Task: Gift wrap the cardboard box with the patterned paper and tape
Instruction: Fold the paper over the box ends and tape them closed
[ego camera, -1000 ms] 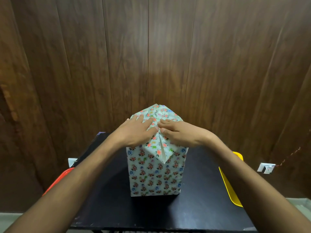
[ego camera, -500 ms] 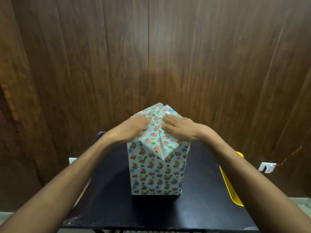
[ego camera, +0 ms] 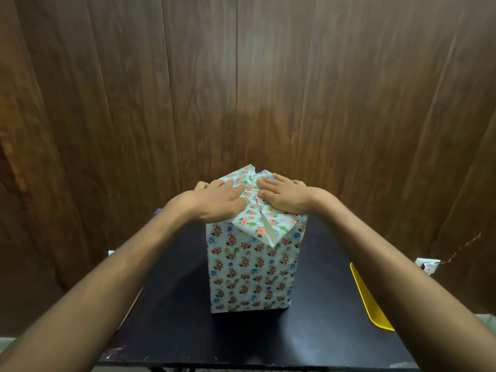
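The black table [ego camera: 171,312] carries the wrapped box [ego camera: 249,275] upright at its middle, floral paper covering every visible side. Both hands lie flat on its top: the left hand [ego camera: 214,201] and the right hand [ego camera: 285,197], fingers straight, press the folded flaps down either side of the seam. A pointed flap [ego camera: 264,229] hangs loose over the front, apparently untaped. A yellow tray [ego camera: 371,304] overhangs the table's right edge.

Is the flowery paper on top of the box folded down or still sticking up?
Mostly folded down. Both hands, left hand and right hand, press the patterned paper flat, but the far corners poke up and the front flap's edge gapes.
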